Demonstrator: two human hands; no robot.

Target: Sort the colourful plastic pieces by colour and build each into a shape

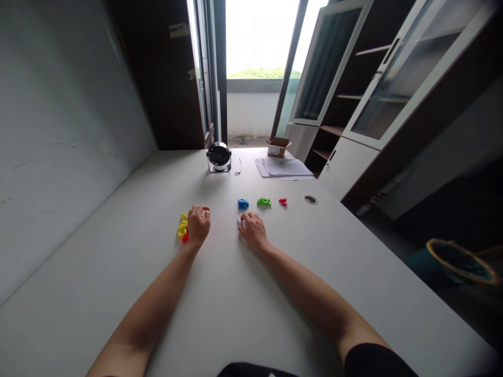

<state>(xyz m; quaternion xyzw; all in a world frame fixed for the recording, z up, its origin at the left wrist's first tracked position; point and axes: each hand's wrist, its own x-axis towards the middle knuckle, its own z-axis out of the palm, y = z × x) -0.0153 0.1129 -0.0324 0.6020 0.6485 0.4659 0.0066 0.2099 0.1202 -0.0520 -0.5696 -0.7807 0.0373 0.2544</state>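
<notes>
My left hand [198, 223] rests on the white table [236, 293] with its fingers curled, right beside a small cluster of yellow and orange plastic pieces [183, 228] at its left edge. I cannot see whether it grips them. My right hand [252, 229] lies on the table with fingers curled, a small white bit showing at its fingertips. Just beyond it sit a blue piece [243, 204], a green piece [263, 201] and a small red piece [283, 201] in a row.
A small round fan [219, 157] stands at the far end, with a thin cord [238, 167], a stack of papers [283, 167] and a small cardboard box [278, 146]. A cable hole [310, 199] is near the right edge. Cabinets [353, 104] stand right; a bin [459, 262] is below.
</notes>
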